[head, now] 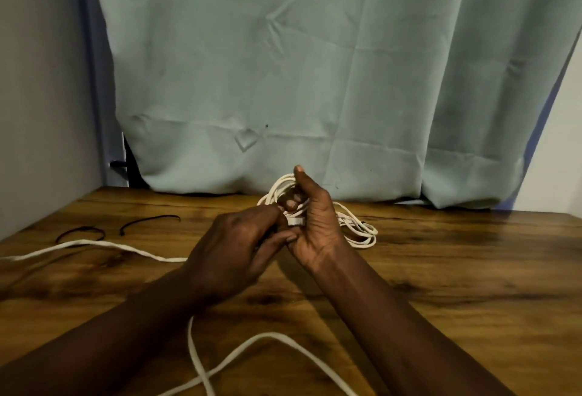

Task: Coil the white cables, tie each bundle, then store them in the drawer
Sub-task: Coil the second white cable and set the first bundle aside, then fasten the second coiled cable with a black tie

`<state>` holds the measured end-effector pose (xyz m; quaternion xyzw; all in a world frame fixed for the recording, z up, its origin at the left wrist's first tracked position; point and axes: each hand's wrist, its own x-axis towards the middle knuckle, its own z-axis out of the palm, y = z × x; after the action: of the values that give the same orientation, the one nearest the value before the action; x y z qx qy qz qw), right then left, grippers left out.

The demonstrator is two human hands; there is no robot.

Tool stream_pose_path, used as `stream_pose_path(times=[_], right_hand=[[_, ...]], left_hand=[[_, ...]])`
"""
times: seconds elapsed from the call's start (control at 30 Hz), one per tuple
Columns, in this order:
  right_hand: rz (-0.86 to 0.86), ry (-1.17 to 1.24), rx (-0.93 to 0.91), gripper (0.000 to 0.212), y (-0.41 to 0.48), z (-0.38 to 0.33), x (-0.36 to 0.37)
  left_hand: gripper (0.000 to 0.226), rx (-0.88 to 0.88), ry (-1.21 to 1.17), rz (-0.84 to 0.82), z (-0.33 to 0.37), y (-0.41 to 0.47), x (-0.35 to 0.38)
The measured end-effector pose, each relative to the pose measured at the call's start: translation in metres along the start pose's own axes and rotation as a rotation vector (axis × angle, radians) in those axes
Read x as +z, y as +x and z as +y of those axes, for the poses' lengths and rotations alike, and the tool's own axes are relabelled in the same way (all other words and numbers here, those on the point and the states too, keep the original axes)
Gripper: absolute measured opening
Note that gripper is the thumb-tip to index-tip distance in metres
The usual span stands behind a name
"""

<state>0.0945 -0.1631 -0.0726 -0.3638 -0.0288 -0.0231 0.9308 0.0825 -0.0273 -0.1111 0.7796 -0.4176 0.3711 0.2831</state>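
Note:
A coiled white cable bundle (352, 225) is held just above the wooden table (456, 263), its loops spilling out to the right. My right hand (315, 222) grips the coil, thumb pointing up. My left hand (239, 244) meets it from the left and pinches at the bundle near a small white plug (296, 222). Whether a tie is between the fingers is hidden. A second, loose white cable (94, 244) runs from the left edge under my left arm and loops across the table's front (252, 342).
Two black ties lie on the table at the left, one curved (82, 233) and one straighter (148, 222). A pale green curtain (315, 80) hangs behind the table. A grey wall (37, 96) borders the left side.

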Motion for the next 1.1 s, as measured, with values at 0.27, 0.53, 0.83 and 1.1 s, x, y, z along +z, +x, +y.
stream_pose_path(times=[0.27,0.53,0.83,1.1], right_hand=[[-0.016,0.1,0.052,0.044,0.003,0.001,-0.002],[-0.022,-0.032,0.071,0.051,-0.013,0.015,0.005],[-0.046,-0.258,0.201,0.054,-0.005,0.035,-0.01],[-0.131,-0.393,0.212,0.045,-0.005,0.059,-0.01]], left_hand=[[0.017,-0.118,-0.033,0.124,0.003,0.0,0.001],[0.019,-0.171,-0.072,0.134,0.006,0.002,-0.002],[0.006,-0.532,0.019,0.356,-0.062,0.003,-0.034],[0.043,-0.824,0.477,-0.134,-0.131,-0.035,-0.066]])
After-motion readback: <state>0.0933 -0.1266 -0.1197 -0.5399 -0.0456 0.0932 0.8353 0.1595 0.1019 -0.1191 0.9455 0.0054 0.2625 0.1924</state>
